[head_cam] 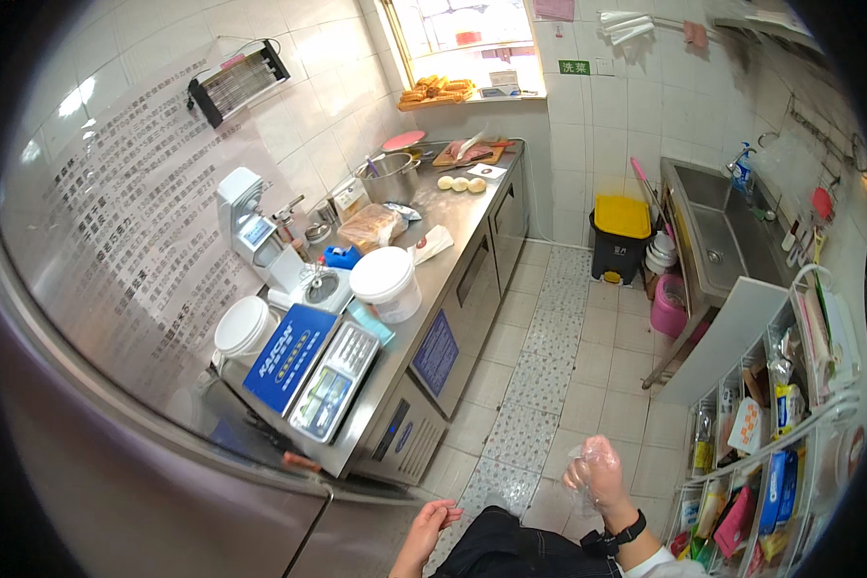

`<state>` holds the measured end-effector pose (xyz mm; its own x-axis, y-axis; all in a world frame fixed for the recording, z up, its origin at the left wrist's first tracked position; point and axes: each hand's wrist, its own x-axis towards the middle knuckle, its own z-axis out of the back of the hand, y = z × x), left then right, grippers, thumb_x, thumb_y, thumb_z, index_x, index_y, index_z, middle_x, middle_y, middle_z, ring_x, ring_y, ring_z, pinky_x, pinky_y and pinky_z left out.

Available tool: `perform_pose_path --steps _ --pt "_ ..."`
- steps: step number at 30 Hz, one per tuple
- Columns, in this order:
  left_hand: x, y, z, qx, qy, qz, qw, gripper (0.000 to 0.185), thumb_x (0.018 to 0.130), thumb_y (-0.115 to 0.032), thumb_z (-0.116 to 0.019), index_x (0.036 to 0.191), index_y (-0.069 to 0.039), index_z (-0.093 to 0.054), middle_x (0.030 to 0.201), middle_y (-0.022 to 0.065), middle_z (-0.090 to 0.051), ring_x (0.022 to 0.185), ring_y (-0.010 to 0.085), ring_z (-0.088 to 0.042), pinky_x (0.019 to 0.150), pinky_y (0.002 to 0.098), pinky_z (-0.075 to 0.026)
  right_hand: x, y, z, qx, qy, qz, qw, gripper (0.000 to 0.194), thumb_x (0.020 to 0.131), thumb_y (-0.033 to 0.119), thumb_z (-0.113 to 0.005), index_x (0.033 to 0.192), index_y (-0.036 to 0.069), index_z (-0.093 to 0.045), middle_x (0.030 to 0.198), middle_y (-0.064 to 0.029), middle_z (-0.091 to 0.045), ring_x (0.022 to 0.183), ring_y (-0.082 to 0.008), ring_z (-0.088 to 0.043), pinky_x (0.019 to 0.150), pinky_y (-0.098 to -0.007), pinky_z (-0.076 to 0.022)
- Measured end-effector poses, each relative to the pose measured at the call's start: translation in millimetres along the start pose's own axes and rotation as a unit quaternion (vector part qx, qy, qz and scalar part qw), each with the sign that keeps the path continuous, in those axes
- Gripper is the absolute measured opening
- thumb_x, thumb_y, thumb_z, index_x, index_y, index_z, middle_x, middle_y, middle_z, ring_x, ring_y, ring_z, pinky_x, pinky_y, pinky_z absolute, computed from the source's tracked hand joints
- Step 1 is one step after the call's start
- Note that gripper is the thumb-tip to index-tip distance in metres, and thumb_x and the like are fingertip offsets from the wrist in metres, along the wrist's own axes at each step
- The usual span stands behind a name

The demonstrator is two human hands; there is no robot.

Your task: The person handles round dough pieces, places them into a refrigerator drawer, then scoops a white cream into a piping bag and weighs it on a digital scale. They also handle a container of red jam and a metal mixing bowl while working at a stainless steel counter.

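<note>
My right hand [601, 473] is closed in a fist around crumpled clear plastic [584, 498], perhaps a thin disposable glove or bag; which of these I cannot tell. A black strap circles that wrist. My left hand [437, 522] hangs low by my dark apron [506, 545], its fingers loosely bent and no object seen in it. Nearest to it are the tiled floor [469, 466] and a stainless steel door front [361, 531]. To the right of my right hand stands a white wire rack [773, 441] full of packets and boxes.
Along the left runs a steel counter [433, 267] with a digital scale [336, 383], a lidded white bucket [384, 282], a stand mixer [260, 231], a steel pot [390, 177] and a cutting board [455, 155]. At the back right are a yellow-lidded bin [621, 235] and a steel sink [722, 224].
</note>
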<state>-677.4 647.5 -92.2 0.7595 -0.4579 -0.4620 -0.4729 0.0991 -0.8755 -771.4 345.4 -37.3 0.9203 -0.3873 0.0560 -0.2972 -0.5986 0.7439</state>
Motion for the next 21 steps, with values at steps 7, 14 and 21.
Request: perform_pose_path --steps 7,14,21 --pt "169 -87 -68 0.019 0.119 0.079 0.990 0.032 0.101 -0.023 -0.044 0.123 -0.001 -0.051 0.112 0.0120 -0.063 0.103 0.0176 -0.060 0.093 0.0303 -0.045 105 28 53 -0.032 -0.097 0.107 0.989 0.030 0.096 0.019 -0.055 0.120 0.011 -0.041 0.063 0.0010 -0.037 0.053 -0.0131 -0.041 0.053 -0.0314 -0.0405" --pt "345 -202 -151 0.147 0.242 -0.095 0.954 0.033 0.101 -0.022 -0.044 0.125 0.000 -0.050 0.113 0.0097 -0.061 0.107 0.0165 -0.057 0.095 0.0304 -0.043 225 103 80 -0.203 -0.241 0.214 0.924 0.052 0.083 0.006 -0.063 0.130 0.002 -0.043 0.088 -0.0052 -0.053 0.082 -0.0146 -0.052 0.085 -0.0296 -0.0418" --pt "461 -239 -175 0.144 0.209 -0.040 0.966 0.031 0.100 -0.021 -0.045 0.123 -0.001 -0.052 0.113 0.0089 -0.062 0.107 0.0151 -0.058 0.093 0.0300 -0.044 353 89 186 -0.297 -0.283 0.167 0.897 0.028 0.089 0.019 -0.066 0.106 -0.001 -0.057 0.085 -0.0052 -0.058 0.076 -0.0139 -0.057 0.075 -0.0310 -0.0488"
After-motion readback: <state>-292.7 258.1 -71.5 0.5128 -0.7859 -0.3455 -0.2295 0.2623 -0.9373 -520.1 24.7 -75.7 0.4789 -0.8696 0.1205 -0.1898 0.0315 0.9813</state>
